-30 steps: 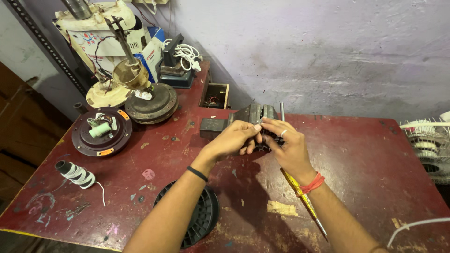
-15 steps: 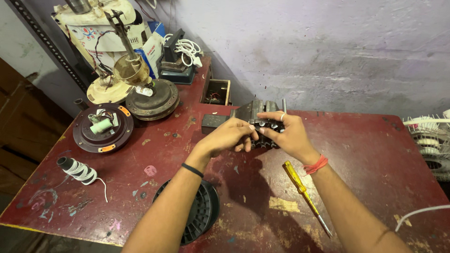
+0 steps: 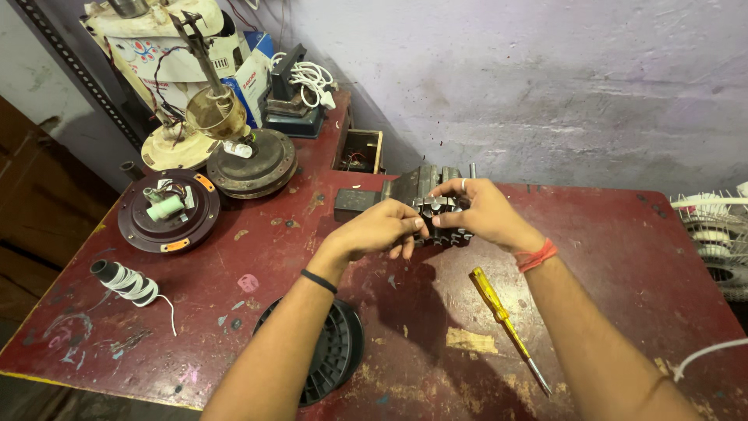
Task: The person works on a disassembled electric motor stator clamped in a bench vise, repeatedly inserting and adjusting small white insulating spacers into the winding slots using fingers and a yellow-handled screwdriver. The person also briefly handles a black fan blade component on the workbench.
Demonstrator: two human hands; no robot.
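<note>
Both hands hold a dark round toothed metal core (image 3: 438,212), a fan motor stator, just above the red table (image 3: 608,265). My left hand (image 3: 382,228) grips its left side with a black band on the wrist. My right hand (image 3: 483,212) covers its right side, a ring on one finger and a red thread at the wrist. Much of the core is hidden by the fingers. A yellow-handled screwdriver (image 3: 506,323) lies on the table below my right forearm.
A black ribbed disc (image 3: 335,355) lies under my left forearm. At the left sit a round motor housing (image 3: 167,214), a second housing with a rotor shaft (image 3: 249,164) and a tape-wound roll (image 3: 125,281). A small open box (image 3: 358,150) and a white fan guard (image 3: 717,234) flank the wall.
The hands have risen slightly with the core, and the view has shifted a little. The screwdriver, earlier partly under my right wrist, now lies in plain view.
</note>
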